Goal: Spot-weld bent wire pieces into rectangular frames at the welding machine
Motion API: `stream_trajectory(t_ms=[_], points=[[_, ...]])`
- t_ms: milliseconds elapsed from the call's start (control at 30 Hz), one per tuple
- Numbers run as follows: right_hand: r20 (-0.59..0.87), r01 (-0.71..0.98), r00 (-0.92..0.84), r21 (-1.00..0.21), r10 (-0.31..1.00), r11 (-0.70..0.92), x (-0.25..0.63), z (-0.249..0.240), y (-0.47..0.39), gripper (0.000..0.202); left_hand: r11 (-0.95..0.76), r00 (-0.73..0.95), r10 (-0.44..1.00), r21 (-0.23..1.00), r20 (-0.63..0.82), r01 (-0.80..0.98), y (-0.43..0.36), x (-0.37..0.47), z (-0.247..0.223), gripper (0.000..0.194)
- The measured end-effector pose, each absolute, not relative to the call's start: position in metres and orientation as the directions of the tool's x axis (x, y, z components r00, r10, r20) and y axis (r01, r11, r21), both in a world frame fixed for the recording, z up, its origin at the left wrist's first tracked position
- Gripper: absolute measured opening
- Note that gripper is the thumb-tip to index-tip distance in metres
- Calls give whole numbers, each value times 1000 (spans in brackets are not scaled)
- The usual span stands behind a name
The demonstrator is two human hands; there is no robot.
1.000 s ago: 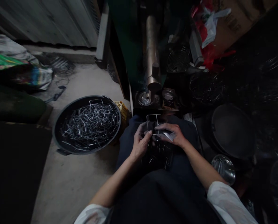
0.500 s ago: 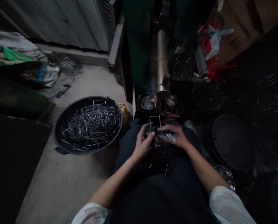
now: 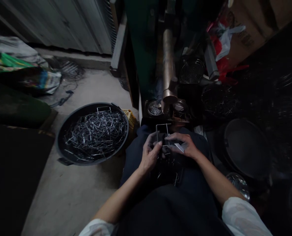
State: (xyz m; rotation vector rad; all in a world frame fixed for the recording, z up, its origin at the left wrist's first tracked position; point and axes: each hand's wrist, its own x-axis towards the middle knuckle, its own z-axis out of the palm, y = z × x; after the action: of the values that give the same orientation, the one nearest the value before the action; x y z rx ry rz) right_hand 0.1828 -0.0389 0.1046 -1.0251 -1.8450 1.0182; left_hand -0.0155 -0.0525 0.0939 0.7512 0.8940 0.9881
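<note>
Above my lap, a thin rectangular wire frame (image 3: 157, 131) stands upright between my two hands. My left hand (image 3: 151, 151) pinches its lower left corner between thumb and fingers. On its right side, my right hand (image 3: 184, 144) has its fingers closed on the frame, and several short straight metal rods (image 3: 179, 147) stick out of that same grip. Below the hands, loose bent wire pieces (image 3: 176, 178) lie in the dark on my lap. A black basin (image 3: 59, 144) to my left holds a heap of bent wire pieces (image 3: 97, 134).
Ahead stands a green machine (image 3: 146, 49) with a metal cylinder (image 3: 169, 65). A small dish of metal bits (image 3: 154, 108) sits at its base. On the right are a dark round container (image 3: 246, 147) and a shiny bowl (image 3: 238, 185). A yellow crate (image 3: 130, 118) is beside the basin.
The view has shifted slightly. Both hands keep their hold on the wire frame, and its top bar now reaches a little past its right side.
</note>
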Motion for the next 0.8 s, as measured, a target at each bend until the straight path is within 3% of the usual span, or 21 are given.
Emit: stream_trajectory(t_ms=[800], points=[[307,265,-426,-857,851,442,186,122,-4,31,274,234,955,840,-181,-468,-30,-11,104,59]])
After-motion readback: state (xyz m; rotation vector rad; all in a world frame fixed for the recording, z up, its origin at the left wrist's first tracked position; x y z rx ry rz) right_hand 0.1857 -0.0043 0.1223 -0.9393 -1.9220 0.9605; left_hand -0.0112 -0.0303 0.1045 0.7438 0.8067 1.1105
